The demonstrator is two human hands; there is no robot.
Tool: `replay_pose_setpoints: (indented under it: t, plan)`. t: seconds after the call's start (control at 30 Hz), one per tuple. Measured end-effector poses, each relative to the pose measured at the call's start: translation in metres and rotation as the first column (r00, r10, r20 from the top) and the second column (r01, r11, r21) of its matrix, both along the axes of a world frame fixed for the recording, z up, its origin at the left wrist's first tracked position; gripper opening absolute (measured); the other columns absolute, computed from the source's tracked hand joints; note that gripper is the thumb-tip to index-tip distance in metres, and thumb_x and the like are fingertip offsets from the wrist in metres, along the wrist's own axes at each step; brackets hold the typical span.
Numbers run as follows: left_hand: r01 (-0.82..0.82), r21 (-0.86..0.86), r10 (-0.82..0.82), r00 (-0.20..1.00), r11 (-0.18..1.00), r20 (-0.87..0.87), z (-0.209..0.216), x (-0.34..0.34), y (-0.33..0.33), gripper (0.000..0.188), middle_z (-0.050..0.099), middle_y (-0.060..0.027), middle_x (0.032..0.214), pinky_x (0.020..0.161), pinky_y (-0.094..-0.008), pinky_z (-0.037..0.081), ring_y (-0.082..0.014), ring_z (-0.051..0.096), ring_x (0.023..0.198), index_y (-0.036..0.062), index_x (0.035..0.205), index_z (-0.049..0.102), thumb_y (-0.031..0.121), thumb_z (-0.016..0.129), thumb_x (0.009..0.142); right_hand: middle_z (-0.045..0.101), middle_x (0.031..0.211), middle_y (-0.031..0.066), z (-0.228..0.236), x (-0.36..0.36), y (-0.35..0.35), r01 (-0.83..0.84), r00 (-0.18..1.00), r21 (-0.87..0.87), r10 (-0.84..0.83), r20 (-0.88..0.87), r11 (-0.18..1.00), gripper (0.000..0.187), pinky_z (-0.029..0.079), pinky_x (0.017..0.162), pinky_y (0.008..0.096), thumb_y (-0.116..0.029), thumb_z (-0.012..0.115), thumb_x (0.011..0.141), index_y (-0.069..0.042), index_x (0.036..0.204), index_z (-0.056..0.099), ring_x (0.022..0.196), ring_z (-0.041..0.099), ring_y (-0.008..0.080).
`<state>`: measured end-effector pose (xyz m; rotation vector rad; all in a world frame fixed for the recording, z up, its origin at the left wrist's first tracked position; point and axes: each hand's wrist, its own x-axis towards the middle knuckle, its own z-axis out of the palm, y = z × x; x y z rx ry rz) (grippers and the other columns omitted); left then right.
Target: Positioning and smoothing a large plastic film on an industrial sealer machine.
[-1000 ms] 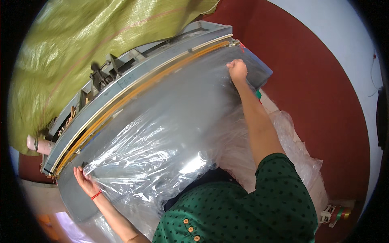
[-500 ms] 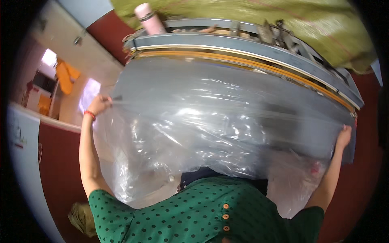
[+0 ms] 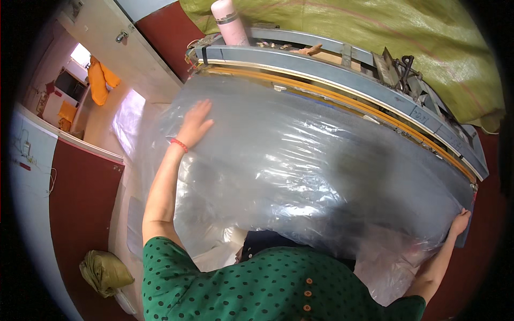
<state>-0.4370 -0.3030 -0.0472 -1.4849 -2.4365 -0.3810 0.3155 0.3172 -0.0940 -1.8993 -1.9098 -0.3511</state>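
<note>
A wide sheet of clear plastic film [image 3: 251,139] lies over a grey work surface [image 3: 467,206] and hangs down over its near edge toward me. My left hand [image 3: 196,124] rests flat on the film near the surface's left end, fingers spread, a red bracelet at the wrist. At the far right, my right hand [image 3: 460,222] pinches the film's edge by the corner of the surface. Light glints off wrinkles across the middle of the film.
Along the back runs a long grey metal bar [image 3: 321,64] with an orange strip [image 3: 300,80] below it. Behind it stand a pink bottle [image 3: 230,24] and a pair of scissors [image 3: 405,72]. Yellow-green sheeting [image 3: 348,27] covers the rear. An olive sack [image 3: 106,272] sits on the floor at left, near an open door [image 3: 118,48].
My left hand has let go of the film's left edge and moved right, laying its palm flat on the film. The film now lies lower and flatter. My right hand keeps its pinch.
</note>
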Motion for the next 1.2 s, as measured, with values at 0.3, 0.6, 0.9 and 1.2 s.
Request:
replay_pose_setpoints:
  t: [0.3,0.6,0.9,1.2]
  plan:
    - [-0.274,0.010,0.275,0.961,0.962,-0.025,0.023,0.016,0.041,0.026,0.058,-0.0109,0.093,0.075,-0.0396,0.041,-0.0277,0.052,0.089,0.0066,0.085,0.061,0.031,0.055,0.077,0.056,0.086,0.0171,-0.006,0.055,0.013,-0.109,0.950,0.134,0.143,-0.278,0.985,0.035,0.041,0.070,0.0370,-0.034,0.044,0.087,0.000,0.091,0.050,0.079,0.053,0.0316]
    - [-0.453,0.098,0.458,0.888,0.886,-0.031,0.021,0.032,0.056,0.029,0.057,-0.0066,0.074,0.064,-0.0380,0.041,-0.0250,0.052,0.078,0.0056,0.076,0.054,0.032,0.065,0.070,0.058,0.095,0.0126,0.034,0.097,-0.055,-0.053,0.908,0.326,0.181,-0.377,0.944,0.034,0.042,0.076,0.0325,-0.033,0.045,0.087,-0.002,0.098,0.054,0.086,0.055,0.0251]
    - [-0.047,0.055,0.050,0.997,0.997,-0.052,0.020,0.042,0.068,0.012,0.055,-0.0090,0.076,0.066,-0.0383,0.040,-0.0292,0.052,0.077,0.0042,0.073,0.055,0.013,0.062,0.071,0.057,0.096,0.0138,0.018,0.121,-0.066,0.107,0.917,0.317,0.030,-0.399,0.942,0.034,0.042,0.076,0.0338,-0.033,0.045,0.087,-0.003,0.100,0.054,0.088,0.054,0.0280]
    - [-0.380,0.760,-0.017,0.890,0.527,0.457,0.040,0.027,0.135,0.017,0.042,0.0034,0.063,0.047,-0.0195,0.031,-0.0045,0.039,0.056,0.0075,0.075,0.047,0.021,0.043,0.085,0.057,0.094,0.0152,0.056,0.027,0.012,0.134,0.936,0.335,-0.007,-0.353,0.933,0.021,0.042,0.074,0.0384,-0.013,0.045,0.075,-0.009,0.087,0.062,0.086,0.056,0.0292]
